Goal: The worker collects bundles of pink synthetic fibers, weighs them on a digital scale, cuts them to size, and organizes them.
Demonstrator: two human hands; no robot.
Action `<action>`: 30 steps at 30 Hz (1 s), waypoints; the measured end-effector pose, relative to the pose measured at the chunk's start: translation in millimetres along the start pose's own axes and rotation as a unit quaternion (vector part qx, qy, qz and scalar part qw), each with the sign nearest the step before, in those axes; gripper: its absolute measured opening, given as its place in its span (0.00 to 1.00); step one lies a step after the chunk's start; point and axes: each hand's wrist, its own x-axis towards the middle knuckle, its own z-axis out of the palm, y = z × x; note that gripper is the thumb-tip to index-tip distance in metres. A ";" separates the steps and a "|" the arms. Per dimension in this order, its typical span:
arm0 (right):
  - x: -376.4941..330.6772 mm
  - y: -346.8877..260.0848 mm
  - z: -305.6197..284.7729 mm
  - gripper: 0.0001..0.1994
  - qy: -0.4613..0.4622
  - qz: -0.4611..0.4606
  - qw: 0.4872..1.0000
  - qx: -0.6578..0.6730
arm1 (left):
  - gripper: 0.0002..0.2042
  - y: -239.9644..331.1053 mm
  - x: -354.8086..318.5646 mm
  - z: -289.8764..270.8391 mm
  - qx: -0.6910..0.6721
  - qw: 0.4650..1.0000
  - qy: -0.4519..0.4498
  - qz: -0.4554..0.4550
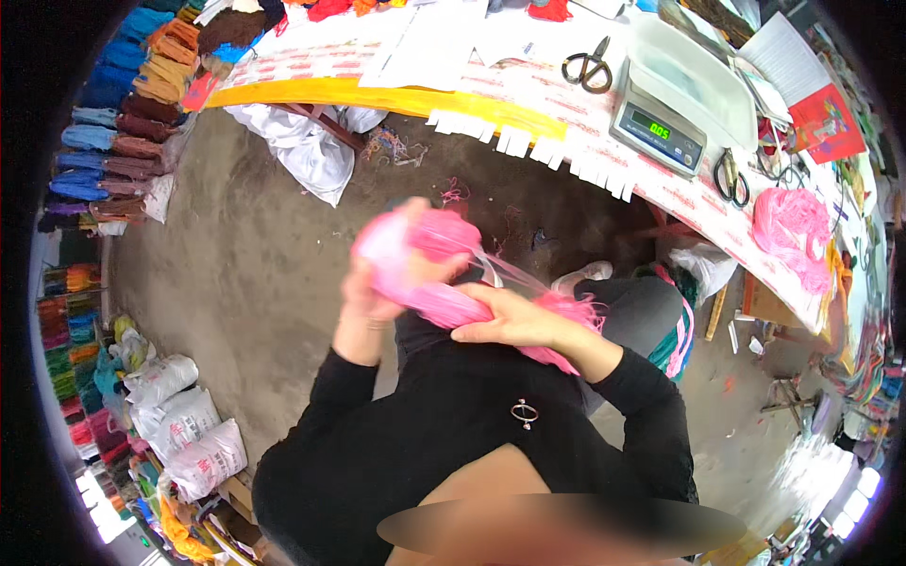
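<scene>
A bright pink skein of yarn (pixel 444 236) hangs over my lap, stretched between both hands, and its left part is smeared by motion. My left hand (pixel 376 291) is wrapped in the loop at the skein's left end, its fingers partly covered by the strands. Lower and to the right, my right hand (pixel 510 317) closes round the gathered strands, thumb lying along the top. Loose pink ends spill past that hand towards my right thigh. A few thin strands stretch between the skein's upper part and the right-hand bundle.
The table (pixel 396 92) curves across the front, bearing a digital scale (pixel 661 127) with a white tray, black scissors (pixel 587 71), a second pair (pixel 730 177) and another pink yarn bundle (pixel 791 231). Coloured skeins (pixel 118 151) line the left. White sacks (pixel 203 453) stand on the floor.
</scene>
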 end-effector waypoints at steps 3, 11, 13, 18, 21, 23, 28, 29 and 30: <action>-6.6 33.1 -15.6 0.29 0.152 -0.101 0.980 -0.083 | 0.41 69.4 -22.7 -38.9 -0.185 0.973 0.039 0.135; -47.6 60.8 -58.2 0.17 0.243 0.029 0.966 0.080 | 0.40 274.4 -88.7 -49.1 -0.021 0.931 -0.088 0.353; -55.8 71.2 -62.4 0.17 0.265 0.019 0.959 0.096 | 0.40 274.3 -71.2 -47.5 0.134 0.894 0.052 0.425; -72.6 70.2 -51.6 0.17 0.271 0.017 0.956 0.112 | 0.22 202.5 -66.2 -53.5 -0.045 0.974 -0.004 0.223; -80.0 81.1 -51.4 0.16 0.264 -0.006 0.960 0.092 | 0.20 152.2 -70.6 -43.5 -0.033 0.980 0.049 0.191; -84.9 73.2 -48.9 0.15 0.284 0.003 0.955 0.087 | 0.23 119.7 -73.1 -40.2 0.024 0.979 0.114 0.164; -97.9 77.3 -51.0 0.15 0.286 -0.036 0.952 0.107 | 0.28 63.0 -74.5 -14.0 0.187 0.971 0.123 0.079; -100.4 78.0 -50.9 0.15 0.290 -0.041 0.950 0.105 | 0.28 55.7 -74.8 -11.8 0.186 0.972 0.119 0.076; -102.9 78.8 -50.8 0.15 0.296 -0.046 0.949 0.103 | 0.28 46.0 -74.2 -6.5 0.169 0.973 0.137 0.076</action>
